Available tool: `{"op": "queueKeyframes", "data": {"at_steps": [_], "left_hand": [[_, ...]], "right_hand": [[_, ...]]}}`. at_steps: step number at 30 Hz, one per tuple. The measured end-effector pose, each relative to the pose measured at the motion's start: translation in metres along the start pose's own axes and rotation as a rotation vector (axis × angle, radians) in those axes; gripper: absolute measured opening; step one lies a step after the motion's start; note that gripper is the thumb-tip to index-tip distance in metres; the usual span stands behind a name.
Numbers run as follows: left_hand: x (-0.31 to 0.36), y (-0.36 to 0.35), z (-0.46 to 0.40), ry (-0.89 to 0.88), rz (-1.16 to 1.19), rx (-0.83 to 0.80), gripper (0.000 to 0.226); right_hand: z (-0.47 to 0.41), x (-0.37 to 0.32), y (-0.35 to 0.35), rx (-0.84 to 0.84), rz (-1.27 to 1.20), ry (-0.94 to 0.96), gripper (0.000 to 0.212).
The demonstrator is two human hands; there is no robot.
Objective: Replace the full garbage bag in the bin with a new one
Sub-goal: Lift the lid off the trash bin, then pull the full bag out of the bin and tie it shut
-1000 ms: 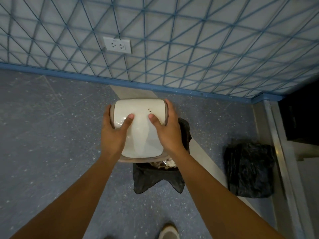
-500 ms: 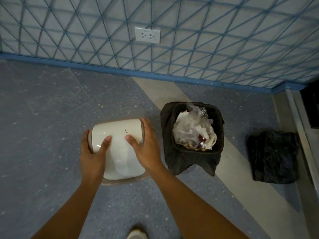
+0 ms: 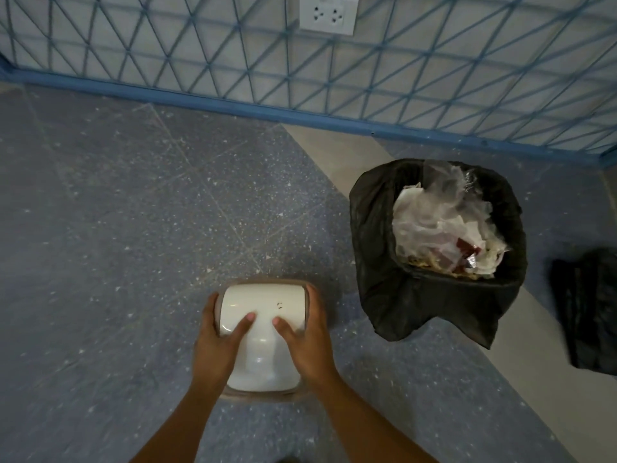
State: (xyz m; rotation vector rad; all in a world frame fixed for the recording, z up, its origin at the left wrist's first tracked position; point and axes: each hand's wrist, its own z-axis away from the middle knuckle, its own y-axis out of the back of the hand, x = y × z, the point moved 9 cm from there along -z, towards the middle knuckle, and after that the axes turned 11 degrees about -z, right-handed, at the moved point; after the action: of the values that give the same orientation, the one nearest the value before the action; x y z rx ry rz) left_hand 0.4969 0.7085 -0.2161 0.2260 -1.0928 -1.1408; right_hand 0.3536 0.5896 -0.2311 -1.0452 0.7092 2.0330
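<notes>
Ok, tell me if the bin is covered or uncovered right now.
Uncovered. The bin stands open with trash piled to its rim, while both hands hold the white lid down by the floor beside it.

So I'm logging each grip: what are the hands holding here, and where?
Both hold the white bin lid by its sides: left hand on the left edge, right hand on the right, thumbs on top.

Glossy plastic lid [image 3: 263, 332]; crinkled black bag [image 3: 400, 289]; speckled floor [image 3: 133, 228].
</notes>
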Motion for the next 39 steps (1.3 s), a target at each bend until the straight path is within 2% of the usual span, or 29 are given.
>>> {"op": "queueKeyframes", "data": {"at_steps": [9, 12, 16, 18, 20, 22, 24, 26, 27, 28, 31, 33, 34, 36, 39], "left_hand": [[-0.06, -0.059, -0.031, 0.032, -0.013, -0.005, 0.086], [-0.067, -0.062, -0.03, 0.042, 0.009, 0.018, 0.089], [-0.061, -0.057, -0.029, 0.013, -0.013, -0.062, 0.098], [-0.051, -0.044, -0.035, -0.053, -0.104, -0.101, 0.108], [-0.03, -0.023, -0.043, -0.115, -0.218, -0.117, 0.093], [0.007, 0.0, -0.046, -0.177, -0.309, -0.115, 0.069], [0.056, 0.016, -0.039, -0.245, -0.333, -0.099, 0.062], [0.114, 0.019, -0.021, -0.351, -0.344, -0.077, 0.062], [0.144, 0.017, -0.007, -0.424, -0.35, -0.058, 0.061], [0.172, 0.013, 0.009, -0.5, -0.345, -0.044, 0.06], [0.242, -0.013, 0.056, -0.69, -0.24, -0.03, 0.05], [0.269, -0.04, 0.078, -0.703, -0.09, -0.078, 0.038], [0.274, -0.055, 0.084, -0.672, 0.005, -0.103, 0.033], [0.267, -0.085, 0.082, -0.526, 0.211, -0.138, 0.029], [0.217, -0.13, 0.06, -0.149, 0.396, -0.12, 0.036]], "right_hand": [[-0.034, 0.08, -0.012, -0.005, -0.017, -0.075, 0.098], [-0.035, 0.087, -0.012, 0.038, 0.014, -0.047, 0.09], [-0.032, 0.085, -0.01, 0.043, -0.021, -0.009, 0.108], [-0.035, 0.087, -0.001, 0.052, -0.045, -0.008, 0.125], [-0.032, 0.074, 0.016, 0.063, -0.026, -0.014, 0.135], [-0.022, 0.047, 0.034, 0.06, -0.024, 0.024, 0.12], [-0.009, 0.018, 0.054, 0.002, -0.03, 0.084, 0.09], [0.007, -0.023, 0.08, -0.048, -0.002, 0.239, 0.03], [0.017, -0.048, 0.098, -0.038, 0.014, 0.335, 0.011], [0.029, -0.074, 0.12, -0.005, 0.031, 0.436, 0.007], [0.066, -0.139, 0.198, 0.14, 0.029, 0.722, 0.026], [0.074, -0.159, 0.256, 0.276, -0.015, 0.817, 0.018], [0.07, -0.158, 0.284, 0.35, -0.054, 0.784, 0.015], [0.045, -0.135, 0.333, 0.466, -0.144, 0.599, 0.015], [0.0, -0.077, 0.375, 0.56, -0.208, 0.29, 0.013]]}}
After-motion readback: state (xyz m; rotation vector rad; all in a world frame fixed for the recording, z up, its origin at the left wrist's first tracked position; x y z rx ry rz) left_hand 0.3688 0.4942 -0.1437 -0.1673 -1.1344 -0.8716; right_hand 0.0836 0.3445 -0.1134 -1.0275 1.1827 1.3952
